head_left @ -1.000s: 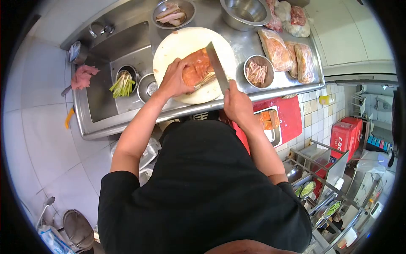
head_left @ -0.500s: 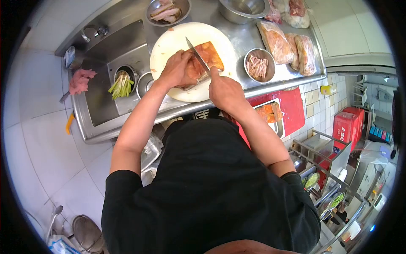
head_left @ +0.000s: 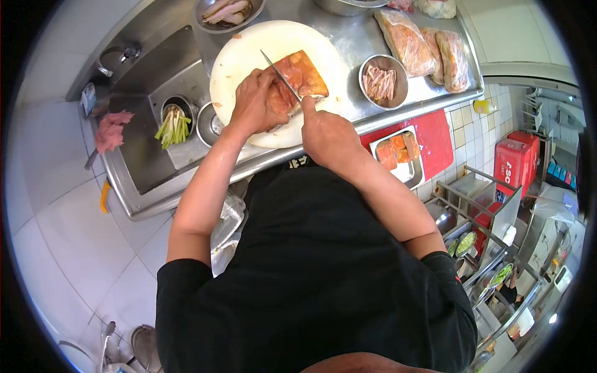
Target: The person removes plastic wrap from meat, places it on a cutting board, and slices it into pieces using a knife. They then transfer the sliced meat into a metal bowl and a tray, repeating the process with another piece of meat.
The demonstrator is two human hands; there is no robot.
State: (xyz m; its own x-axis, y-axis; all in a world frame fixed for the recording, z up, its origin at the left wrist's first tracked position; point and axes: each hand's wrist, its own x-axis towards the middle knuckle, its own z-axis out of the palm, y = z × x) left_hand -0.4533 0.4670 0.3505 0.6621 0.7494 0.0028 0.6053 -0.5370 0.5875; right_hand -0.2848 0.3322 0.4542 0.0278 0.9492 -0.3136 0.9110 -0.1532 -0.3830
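Meat slab (head_left: 309, 73) lies on a round cutting board (head_left: 231, 65), left hand (head_left: 252, 104) grip clamped on it, right hand (head_left: 328, 133) closed around a knife (head_left: 282, 78). A tray (head_left: 405, 171) holds meat pieces (head_left: 387, 154); a pot (head_left: 194, 113), green stalks (head_left: 174, 128); a bowl (head_left: 401, 79), strips (head_left: 378, 82). The blade, at the slab's right side a second ago, now crosses it.

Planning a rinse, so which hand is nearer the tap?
Left. The left hand, holding the meat, is across the sink from the tap; the right hand, gripping the knife, is farther right.
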